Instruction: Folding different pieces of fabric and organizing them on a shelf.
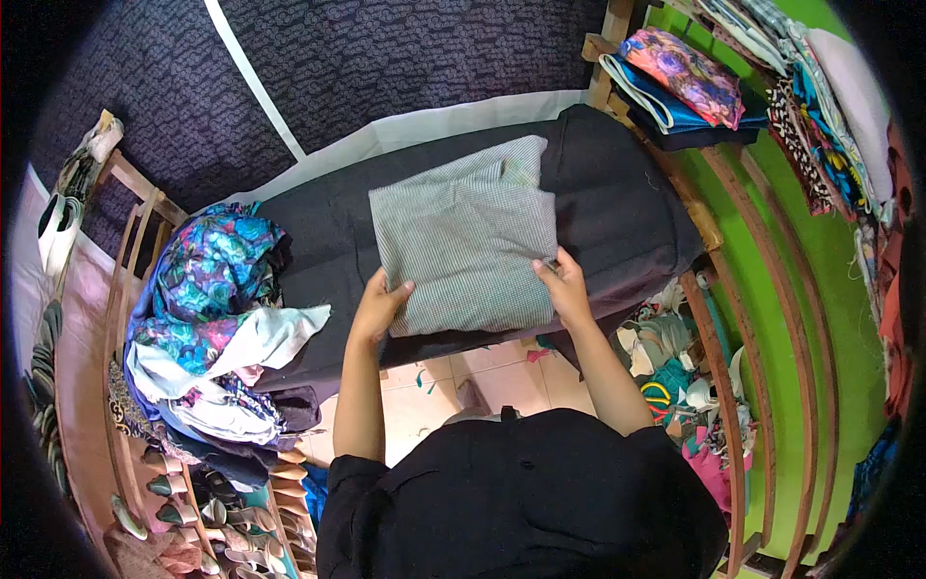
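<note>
A grey, finely checked piece of fabric point(468, 241), folded into a rough rectangle, is held between my two hands above the dark cloth-covered table point(637, 207). My left hand point(379, 304) grips its near left edge, thumb on top and the other fingers underneath. On the opposite side my right hand point(562, 287) pinches the right edge in the same way. The fabric's far right corner looks uneven, with a fold and a notch. Its underside is hidden, so I cannot tell how much of it rests on the table.
Left on the table lies a heap of blue floral cloth point(212, 280) with a white piece point(280, 333). Folded fabrics point(680, 82) sit on the rack at the far right. Scraps and yellow-handled scissors point(656, 396) lie low right; shoes point(251, 521) stand low left.
</note>
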A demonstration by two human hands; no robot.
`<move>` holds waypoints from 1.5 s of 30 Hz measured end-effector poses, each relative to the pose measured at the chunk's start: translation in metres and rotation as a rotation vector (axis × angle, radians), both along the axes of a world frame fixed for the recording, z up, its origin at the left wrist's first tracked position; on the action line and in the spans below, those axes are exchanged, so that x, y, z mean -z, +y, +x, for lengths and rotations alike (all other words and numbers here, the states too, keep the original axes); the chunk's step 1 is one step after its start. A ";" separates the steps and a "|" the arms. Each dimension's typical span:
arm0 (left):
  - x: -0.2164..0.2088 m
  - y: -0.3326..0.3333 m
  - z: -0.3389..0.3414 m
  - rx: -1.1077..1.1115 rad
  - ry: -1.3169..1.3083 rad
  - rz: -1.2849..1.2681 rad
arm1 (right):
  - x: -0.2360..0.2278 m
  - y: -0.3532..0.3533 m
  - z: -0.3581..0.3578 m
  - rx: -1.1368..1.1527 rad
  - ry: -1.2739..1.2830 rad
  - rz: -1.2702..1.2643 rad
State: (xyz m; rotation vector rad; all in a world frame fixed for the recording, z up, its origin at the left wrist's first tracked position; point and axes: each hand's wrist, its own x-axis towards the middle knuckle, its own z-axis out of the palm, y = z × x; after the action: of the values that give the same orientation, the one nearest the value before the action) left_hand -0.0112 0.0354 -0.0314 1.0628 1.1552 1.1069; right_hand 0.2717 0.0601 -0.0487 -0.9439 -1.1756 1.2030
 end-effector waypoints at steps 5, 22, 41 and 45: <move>0.026 -0.002 0.007 -0.159 0.665 0.027 | 0.052 0.008 0.007 0.185 -0.612 -0.185; 0.037 0.056 0.037 -0.033 0.945 0.386 | 0.030 0.014 -0.024 0.192 -0.817 -0.081; -0.069 0.133 0.157 0.323 0.021 0.571 | -0.061 -0.013 0.088 0.617 -0.144 0.268; -0.137 0.181 0.175 0.494 -0.088 0.598 | -0.122 0.001 0.106 0.568 0.115 0.325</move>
State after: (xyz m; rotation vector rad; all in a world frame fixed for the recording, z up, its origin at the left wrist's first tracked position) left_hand 0.1640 0.2162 0.1058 1.6326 0.4392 1.1014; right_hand 0.3779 0.0615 0.0735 -0.8665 -0.8903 0.5815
